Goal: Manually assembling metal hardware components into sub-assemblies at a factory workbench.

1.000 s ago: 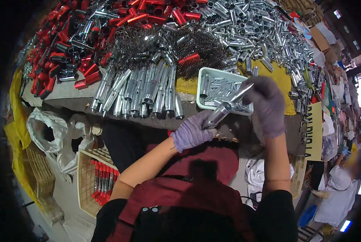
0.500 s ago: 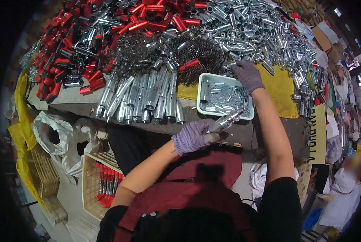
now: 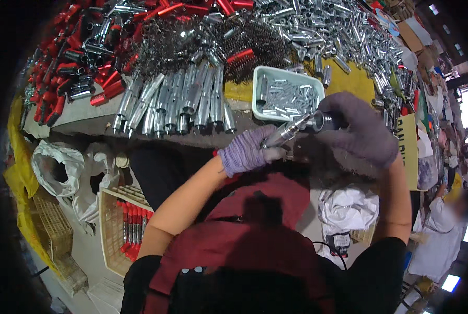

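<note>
While gripped by both gloved hands' fingers, metal tube (image 3: 296, 128), axis lower-left to upper-right.

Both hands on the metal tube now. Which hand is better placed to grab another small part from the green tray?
Probably right. The right hand is at the tube's upper end, right beside the green tray. The left hand grips the lower end, nearer the body and farther from the tray, so it suits holding.

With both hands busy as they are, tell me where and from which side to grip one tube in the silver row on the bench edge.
Take a tube from the row of silver tubes by its near, open end, coming from the bench's front edge. They lie side by side, long axes pointing toward the person, so the sides are crowded while the ends probably stay free. Left hand and right hand hold a metal cylinder.
</note>
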A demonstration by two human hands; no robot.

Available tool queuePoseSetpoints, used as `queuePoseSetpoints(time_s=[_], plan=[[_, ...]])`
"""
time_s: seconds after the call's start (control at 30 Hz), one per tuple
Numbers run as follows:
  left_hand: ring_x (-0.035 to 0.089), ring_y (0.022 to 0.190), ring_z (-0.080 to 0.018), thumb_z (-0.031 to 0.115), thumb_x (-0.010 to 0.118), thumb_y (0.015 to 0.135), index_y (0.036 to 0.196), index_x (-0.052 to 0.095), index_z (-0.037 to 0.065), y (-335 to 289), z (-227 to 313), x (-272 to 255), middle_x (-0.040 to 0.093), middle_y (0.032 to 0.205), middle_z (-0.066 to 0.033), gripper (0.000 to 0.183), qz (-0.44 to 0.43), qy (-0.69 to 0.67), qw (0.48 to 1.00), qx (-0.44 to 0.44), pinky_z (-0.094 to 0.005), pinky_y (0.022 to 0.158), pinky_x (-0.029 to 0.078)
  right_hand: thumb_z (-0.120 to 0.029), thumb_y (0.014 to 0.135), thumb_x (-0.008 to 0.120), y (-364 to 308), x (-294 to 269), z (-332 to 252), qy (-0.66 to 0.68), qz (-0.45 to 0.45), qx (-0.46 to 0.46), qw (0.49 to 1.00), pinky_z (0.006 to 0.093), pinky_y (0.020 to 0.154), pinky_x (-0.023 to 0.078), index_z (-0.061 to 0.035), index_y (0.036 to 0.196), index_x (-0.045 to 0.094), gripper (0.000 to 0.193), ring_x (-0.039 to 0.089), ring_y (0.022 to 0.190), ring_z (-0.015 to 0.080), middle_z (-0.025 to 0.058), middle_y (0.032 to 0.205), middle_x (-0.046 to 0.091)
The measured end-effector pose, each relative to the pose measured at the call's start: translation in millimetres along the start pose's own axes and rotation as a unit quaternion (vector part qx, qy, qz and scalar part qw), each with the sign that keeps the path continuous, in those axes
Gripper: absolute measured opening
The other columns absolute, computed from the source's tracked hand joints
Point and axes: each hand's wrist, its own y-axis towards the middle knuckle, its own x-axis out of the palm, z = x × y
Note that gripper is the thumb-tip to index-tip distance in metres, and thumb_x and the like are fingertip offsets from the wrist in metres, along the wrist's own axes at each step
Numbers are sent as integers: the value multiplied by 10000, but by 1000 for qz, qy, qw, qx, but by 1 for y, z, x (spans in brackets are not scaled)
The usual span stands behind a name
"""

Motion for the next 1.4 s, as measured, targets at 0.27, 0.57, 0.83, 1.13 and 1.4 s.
queuePoseSetpoints(time_s=[0.27, 0.57, 0.83, 1.13, 1.4], plan=[[615, 923, -313, 449, 649, 772, 1226, 500, 105, -4, -20, 7, 626, 997, -155, 589, -26, 66, 997, 39, -367, 805, 474, -247, 750, 654, 16, 28, -35, -201, -125, -140, 961, 436, 744, 467, -94, 952, 575, 266, 560, 906, 355, 142, 967, 592], [598, 811, -217, 436, 668, 756, 1016, 587, 67, -12, -9, 2, 617, 874, -119, 459, -23, 61, 997, 35, -332, 757, 466, -295, 821, 589, 3, 30, -21, 3, -77, -99, 992, 385, 744, 471, -45, 1039, 558, 334, 587, 896, 330, 160, 944, 599], [612, 847, -230, 446, 664, 757, 986, 599, 61, -9, -22, 4, 621, 864, -129, 452, -27, 10, 996, 85, -339, 763, 462, -205, 838, 572, -10, 30, -40, 3, -26, -19, 999, 357, 760, 474, -41, 1069, 559, 284, 593, 908, 320, 138, 1008, 594], [608, 750, -261, 476, 651, 748, 944, 594, 60, -10, -21, 2, 602, 787, -131, 463, -40, 85, 993, 76, -351, 682, 455, -293, 795, 640, -8, 35, -35, -69, -25, -67, 995, 373, 703, 481, -56, 1040, 579, 346, 617, 793, 318, 152, 872, 613], [595, 710, -265, 436, 634, 758, 927, 590, 58, -20, -32, 12, 585, 751, -129, 416, 42, 160, 974, 153, -350, 666, 458, -364, 758, 679, -11, 66, -39, 25, -60, 162, 985, 355, 735, 481, -20, 1105, 533, 511, 614, 869, 319, 174, 927, 616]])
